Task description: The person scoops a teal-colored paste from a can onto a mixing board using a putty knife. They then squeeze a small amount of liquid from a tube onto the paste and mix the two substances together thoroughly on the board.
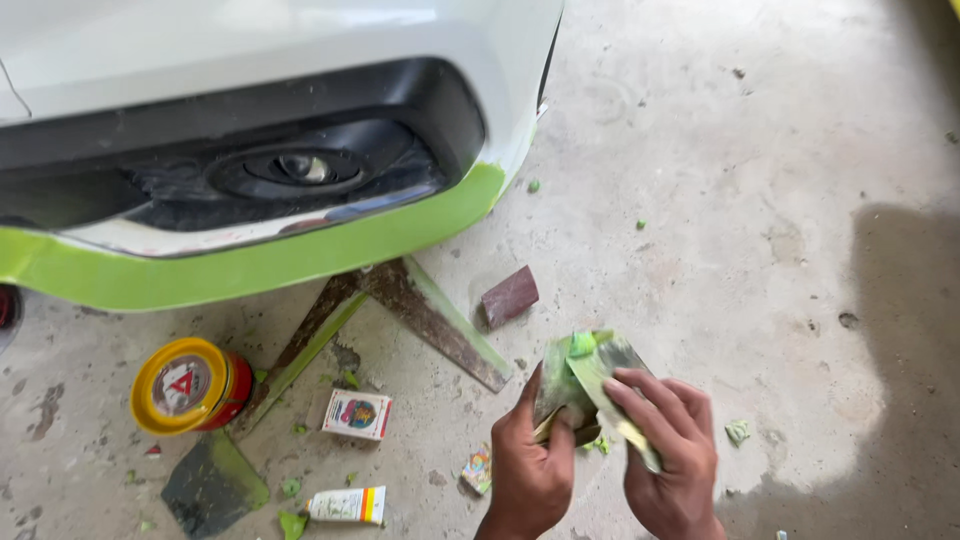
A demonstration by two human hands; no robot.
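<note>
Green putty (582,344) sits on the scraper blade (612,385) w/ my right hand (668,462) gripping it, left hand (530,462) clutching a 2nd scraper (556,392) against it, low over the concrete floor (760,230); yellow-lidded tin (185,386) & car bumper (260,262) further left

bare grey concrete floor (760,200), stained and speckled green, daylight across it, soft dark shadow right of the fingers

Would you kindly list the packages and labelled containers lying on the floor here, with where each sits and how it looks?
Round tin: left, on its side, yellow lid, red body.
Small carton: right of the tin, flat, white and red.
Tube: bottom edge, white with yellow and red end.
Little packet: beside the left hand, multicoloured.
</note>
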